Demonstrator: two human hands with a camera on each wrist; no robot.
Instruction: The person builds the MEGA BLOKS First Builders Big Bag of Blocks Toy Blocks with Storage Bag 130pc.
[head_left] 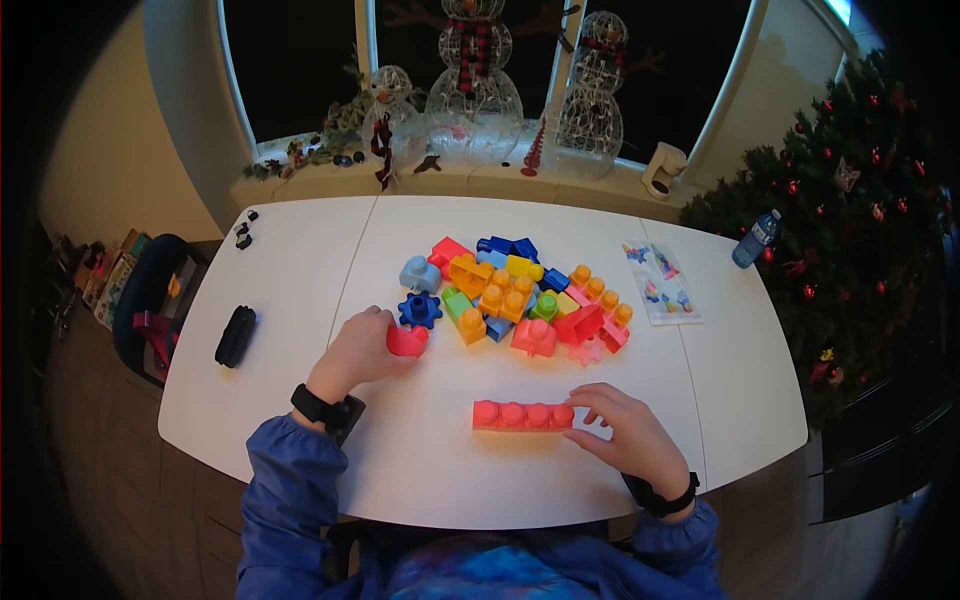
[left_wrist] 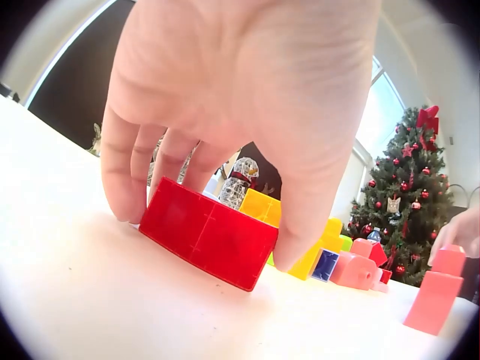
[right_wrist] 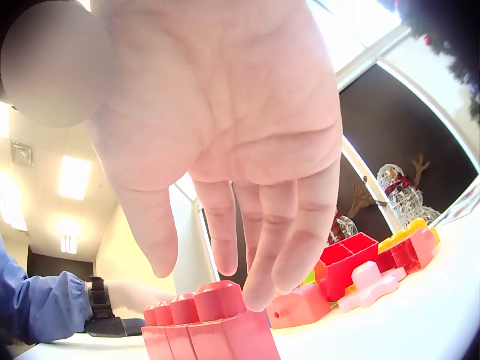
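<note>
My left hand [head_left: 362,350] pinches a red block [head_left: 406,340] between thumb and fingers, at the left side of a pile of coloured blocks. In the left wrist view, the red block [left_wrist: 210,234] is tilted low over the white surface, fingers at one end and thumb at the other. A straight row of pink blocks [head_left: 523,417] lies nearer the table's front edge, knobs showing. At its right end is my right hand [head_left: 632,437], fingers relaxed and apart; whether a fingertip touches the row, I cannot tell. The right wrist view shows the pink row [right_wrist: 202,322] below the fingers.
Behind the hands lies the mixed pile, with a blue gear-shaped piece [head_left: 420,310] close to my left hand. A black case [head_left: 236,337] lies at the left. On the right are a picture sheet [head_left: 662,284] and a water bottle [head_left: 756,238].
</note>
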